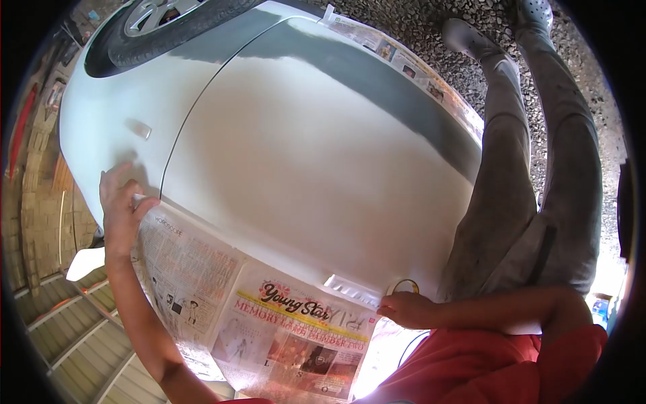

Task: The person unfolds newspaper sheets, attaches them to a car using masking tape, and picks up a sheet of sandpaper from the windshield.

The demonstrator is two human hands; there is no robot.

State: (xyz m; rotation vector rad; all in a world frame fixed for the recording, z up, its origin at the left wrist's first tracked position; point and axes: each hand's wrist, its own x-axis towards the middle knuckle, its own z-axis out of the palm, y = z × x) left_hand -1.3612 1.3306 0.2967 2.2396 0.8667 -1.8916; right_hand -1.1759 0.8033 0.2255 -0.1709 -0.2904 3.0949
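A newspaper sheet (293,320) lies along the window side of a pale car door (296,135), its printed pages facing me. At the sheet's left corner, by the door seam, my left hand (124,205) is closed on the paper, thumb against the edge. My right hand (409,310) is closed at the sheet's right edge, its fingertips touching the paper. Directly beside its knuckles shows part of a ring that looks like a roll of tape (406,285); the fingers hide the rest. A whitish strip, probably the door handle (353,289), is just left of that hand.
The fender (108,121) and a wheel (161,23) are at upper left. More newspaper (410,67) lines the door's lower edge. Gravel (417,23) lies beneath my legs (511,175). A side mirror (87,264) sticks out at left.
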